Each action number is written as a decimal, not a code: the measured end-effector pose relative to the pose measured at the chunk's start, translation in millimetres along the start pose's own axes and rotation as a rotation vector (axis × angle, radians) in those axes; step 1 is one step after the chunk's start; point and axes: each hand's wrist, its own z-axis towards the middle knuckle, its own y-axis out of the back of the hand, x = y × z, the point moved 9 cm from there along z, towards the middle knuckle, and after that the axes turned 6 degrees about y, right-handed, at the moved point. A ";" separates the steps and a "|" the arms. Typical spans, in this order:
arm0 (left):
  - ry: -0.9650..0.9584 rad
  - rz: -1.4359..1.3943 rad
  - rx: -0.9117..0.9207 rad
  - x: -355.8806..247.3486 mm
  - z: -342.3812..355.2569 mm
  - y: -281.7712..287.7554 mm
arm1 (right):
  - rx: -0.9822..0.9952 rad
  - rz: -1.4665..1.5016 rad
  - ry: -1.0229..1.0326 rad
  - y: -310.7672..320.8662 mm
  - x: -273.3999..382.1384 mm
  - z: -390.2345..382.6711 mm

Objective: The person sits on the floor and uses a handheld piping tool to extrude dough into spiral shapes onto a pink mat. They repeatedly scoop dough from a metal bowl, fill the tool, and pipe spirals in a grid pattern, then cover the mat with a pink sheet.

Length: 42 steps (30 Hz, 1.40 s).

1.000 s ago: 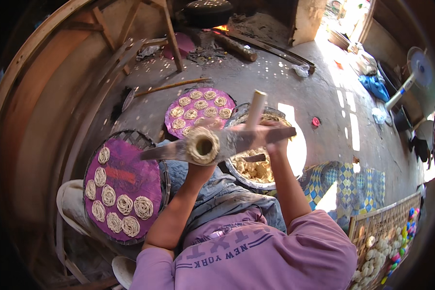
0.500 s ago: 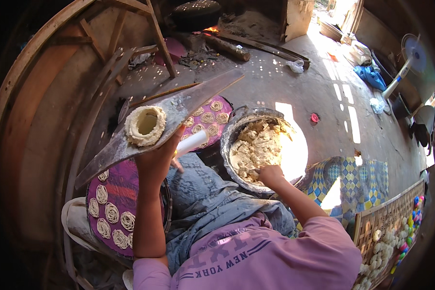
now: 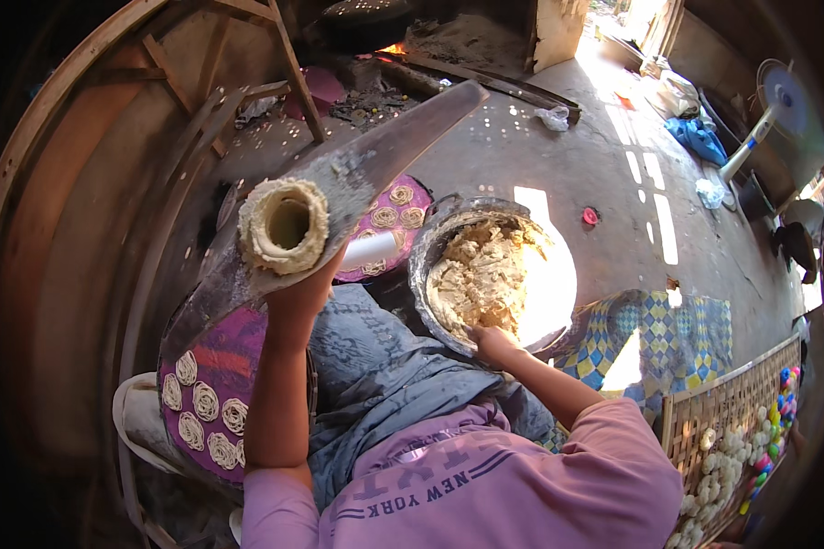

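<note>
My left hand (image 3: 304, 288) is raised, holding up a long wooden board (image 3: 389, 137) that tapers at its ends; most of its fingers are hidden beneath. A thick ring of pale dough (image 3: 284, 226) surrounds an opening in the board. Beside that wrist a white tube (image 3: 373, 250) juts out; I cannot tell whether it joins the board. Against the near inside wall of a large metal pot (image 3: 418, 279), my right hand (image 3: 496, 346) is closed, its fingertips at the crumbly dough (image 3: 481, 274). What it grips, if anything, is hidden.
Purple round trays, one at left (image 3: 233, 352) and one farther off (image 3: 412, 194), carry coiled dough rounds. A small fire (image 3: 392, 49) burns at the back. Right lie a patterned mat (image 3: 696, 334) and a woven rack (image 3: 682, 421); a fan (image 3: 778, 96) stands farther right.
The board has tilted, its far end now reaching higher and farther right. My right hand has shifted left and toward me, to the pot's near side.
</note>
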 end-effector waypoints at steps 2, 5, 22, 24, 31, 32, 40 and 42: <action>-0.300 0.250 -0.042 -29.4 12.0 -5.9 | 0.034 0.128 -0.114 26.8 -8.8 -28.0; -0.511 0.354 0.243 -33.9 31.1 -41.0 | 0.173 0.350 -0.288 78.4 -19.4 -71.0; -0.520 0.441 0.415 -5.0 -6.5 -149.9 | -0.815 -0.843 0.439 313.0 168.3 -117.1; -0.448 0.408 0.408 0.4 -4.5 -145.8 | -0.791 -0.965 0.379 284.2 185.4 -108.3; -0.339 0.494 0.263 8.8 31.8 -102.2 | -0.731 -0.709 0.271 306.1 166.6 -149.3; -0.260 0.522 0.197 9.4 40.1 -93.1 | -0.861 -0.545 0.270 321.6 160.0 -158.3; -0.273 0.407 0.150 -21.5 51.2 -113.0 | -0.894 0.382 0.508 268.9 156.2 -108.6; -0.273 0.549 0.170 -12.4 59.9 -109.9 | -0.729 0.501 0.465 250.6 144.3 -106.7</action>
